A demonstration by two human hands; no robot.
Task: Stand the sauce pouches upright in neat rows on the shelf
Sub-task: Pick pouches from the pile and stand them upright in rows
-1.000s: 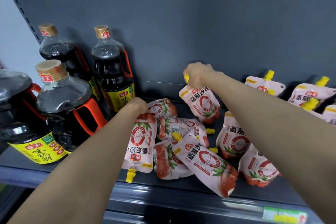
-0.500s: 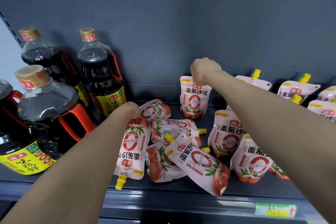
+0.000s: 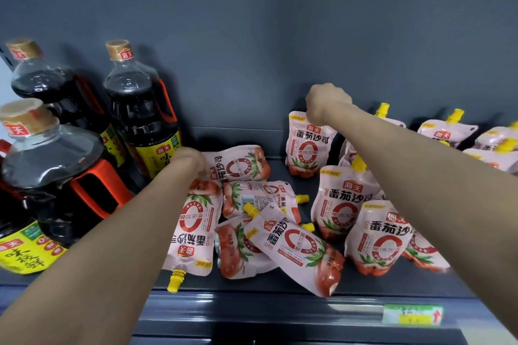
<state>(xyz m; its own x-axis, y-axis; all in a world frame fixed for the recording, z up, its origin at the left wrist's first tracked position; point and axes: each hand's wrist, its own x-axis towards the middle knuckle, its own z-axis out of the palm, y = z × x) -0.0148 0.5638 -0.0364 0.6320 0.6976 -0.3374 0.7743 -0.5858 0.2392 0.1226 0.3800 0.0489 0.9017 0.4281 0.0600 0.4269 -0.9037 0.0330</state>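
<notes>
Where the right hand [image 3: 326, 102] closes in a fist over the top corner of the back pouch [image 3: 308, 145], the cap is hidden inside the grip. That pouch stands upright near the rear wall of the shelf [image 3: 252, 305]. Left hand [image 3: 189, 158] sits at the base end of an upside-down pouch [image 3: 193, 221], fingers out of sight; grip or mere touch, cannot tell. Fallen pouches [image 3: 294, 249] overlap mid-shelf. The right forearm covers part of the standing pouches [image 3: 342, 202]. Bottles [image 3: 140, 120] are cropped at the left edge.
</notes>
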